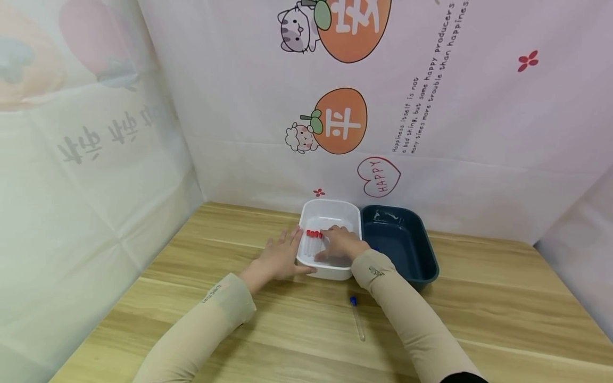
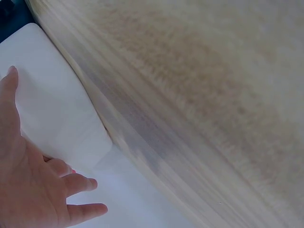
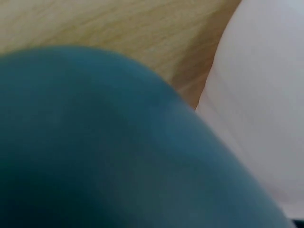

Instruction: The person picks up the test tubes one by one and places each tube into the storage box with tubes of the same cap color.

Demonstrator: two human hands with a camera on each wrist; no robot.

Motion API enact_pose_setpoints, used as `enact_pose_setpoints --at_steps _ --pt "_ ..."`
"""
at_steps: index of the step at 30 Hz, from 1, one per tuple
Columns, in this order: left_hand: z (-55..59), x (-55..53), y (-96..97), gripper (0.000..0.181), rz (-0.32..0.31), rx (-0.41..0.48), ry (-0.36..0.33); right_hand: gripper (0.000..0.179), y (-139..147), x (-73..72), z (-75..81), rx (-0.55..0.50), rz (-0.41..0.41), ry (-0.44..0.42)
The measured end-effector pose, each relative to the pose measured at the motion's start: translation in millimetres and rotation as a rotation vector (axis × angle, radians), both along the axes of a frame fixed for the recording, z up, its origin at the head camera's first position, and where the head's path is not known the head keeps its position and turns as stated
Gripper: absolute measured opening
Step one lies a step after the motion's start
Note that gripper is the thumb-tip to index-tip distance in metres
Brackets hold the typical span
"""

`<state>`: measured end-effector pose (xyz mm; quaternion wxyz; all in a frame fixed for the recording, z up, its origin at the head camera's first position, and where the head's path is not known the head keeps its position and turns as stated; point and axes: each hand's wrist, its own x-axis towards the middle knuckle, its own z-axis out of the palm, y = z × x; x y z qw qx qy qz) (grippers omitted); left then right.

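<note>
Several clear test tubes with red caps (image 1: pixel 313 233) lie side by side in the white bin (image 1: pixel 330 272). My right hand (image 1: pixel 341 242) reaches into this bin, fingertips at the rightmost red cap and thumb near that tube's lower end, pinching it lengthwise. My left hand (image 1: pixel 280 258) rests against the bin's front left corner with its fingers spread, and the left wrist view shows the thumb along the white wall (image 2: pixel 57 104). In front of the bins, a test tube with a blue cap (image 1: pixel 354 301) lies on the table. The right wrist view does not show the right hand.
A dark blue bin (image 1: pixel 428 255) stands directly right of the white one, with a bit of blue (image 1: pixel 375 249) by its left wall, next to the right wrist. Behind the wooden table (image 1: pixel 287 330) hangs a printed white cloth (image 1: pixel 249 106), which also covers the left side.
</note>
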<state>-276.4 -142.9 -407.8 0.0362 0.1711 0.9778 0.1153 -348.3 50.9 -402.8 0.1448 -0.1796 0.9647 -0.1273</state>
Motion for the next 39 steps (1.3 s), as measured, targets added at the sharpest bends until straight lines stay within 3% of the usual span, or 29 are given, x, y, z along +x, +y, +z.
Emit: enact_pose_setpoints --at_steps 17,24,39 --pt "-1.7 -1.8 1.9 0.113 0.014 0.002 0.004 0.084 10 -0.9 5.5 -0.088 0.058 0.057" --pt "-2.0 0.3 2.2 0.113 0.022 -0.001 0.006 0.080 17 10.3 17.5 -0.157 0.057 0.049" --pt "-2.7 -0.4 1.3 0.113 0.015 0.044 -0.016 0.067 48 41.6 49.9 -0.239 0.126 0.176"
